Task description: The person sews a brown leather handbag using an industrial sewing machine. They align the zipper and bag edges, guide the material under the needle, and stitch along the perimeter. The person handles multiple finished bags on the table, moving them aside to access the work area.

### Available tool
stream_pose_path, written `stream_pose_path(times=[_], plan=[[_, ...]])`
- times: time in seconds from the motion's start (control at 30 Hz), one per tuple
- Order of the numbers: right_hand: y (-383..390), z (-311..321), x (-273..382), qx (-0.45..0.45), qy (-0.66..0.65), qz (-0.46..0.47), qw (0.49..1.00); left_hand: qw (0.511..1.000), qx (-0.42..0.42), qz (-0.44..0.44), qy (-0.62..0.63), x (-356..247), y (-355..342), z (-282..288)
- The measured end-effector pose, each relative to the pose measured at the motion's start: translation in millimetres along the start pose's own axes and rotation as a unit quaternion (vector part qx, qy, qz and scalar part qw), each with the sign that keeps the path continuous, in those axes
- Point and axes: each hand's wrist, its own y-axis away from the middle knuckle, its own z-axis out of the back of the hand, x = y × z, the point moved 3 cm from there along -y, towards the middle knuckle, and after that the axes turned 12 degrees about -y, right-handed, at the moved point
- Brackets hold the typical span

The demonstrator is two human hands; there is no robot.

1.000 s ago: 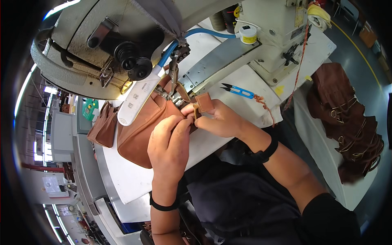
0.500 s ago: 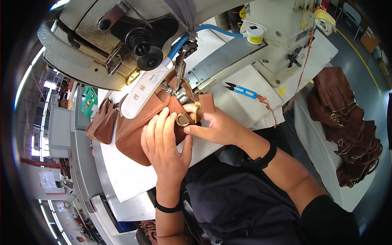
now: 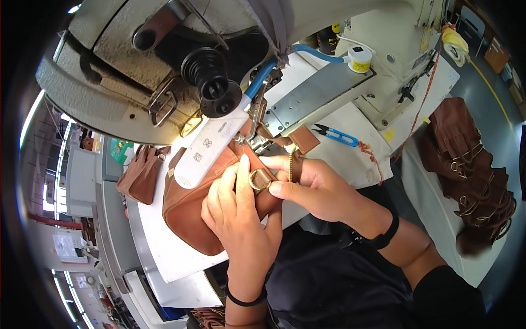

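A brown leather bag [image 3: 189, 216] lies under the head of a sewing machine [image 3: 131, 71], one edge close to the presser foot [image 3: 241, 140]. My left hand [image 3: 241, 211] rests on the bag with fingers stretched out, pressing its side beside a gold D-ring [image 3: 259, 179]. With thumb and fingers my right hand [image 3: 315, 189] pinches the bag's edge by that ring. A gold zipper [image 3: 291, 167] with a brown leather end tab [image 3: 304, 139] sticks up at my right fingers. The white lamp bar [image 3: 211, 148] covers part of the bag.
Blue thread snips [image 3: 339, 137] lie on the white table right of the machine arm, tied to orange cord. A small white pot [image 3: 359, 59] stands on the machine bed. Another brown bag [image 3: 141, 175] sits at the left. Several brown bags [image 3: 466, 170] are piled at the right.
The view has shifted nearer the machine. Both hands keep their places at the D-ring, and the zipper tab now sits turned at a different angle.
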Motion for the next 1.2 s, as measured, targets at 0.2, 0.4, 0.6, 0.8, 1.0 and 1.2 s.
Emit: stream_pose_path(times=[0.2, 0.4, 0.6, 0.8, 1.0, 1.2], plan=[[-2.6, 0.3, -1.9, 0.002, -0.007, -0.005, 1.0, 1.0, -0.021, 0.012, -0.007, 0.4, -0.9, -1.3], [-1.0, 3.9, -0.1, -0.002, -0.015, -0.03, 0.999, 0.999, -0.034, -0.01, 0.029, 6.1, -2.3, -3.1], [-5.7, 4.0, -4.0, -0.021, -0.014, 0.004, 1.0, 0.998, -0.029, -0.004, 0.06, 6.7, -6.5, -6.5], [-8.1, 8.1, -7.0, -0.027, 0.014, 0.01, 0.999, 0.996, -0.039, 0.002, 0.082, 12.2, -4.7, -17.1], [-18.6, -2.6, 4.3, -0.086, 0.092, 0.079, 0.989, 0.984, -0.087, 0.028, 0.15, 23.7, -7.9, -44.7], [-20.1, -4.8, 3.5, -0.115, 0.134, 0.077, 0.981, 0.958, -0.084, 0.0, 0.274, 33.1, -9.7, -46.0]])
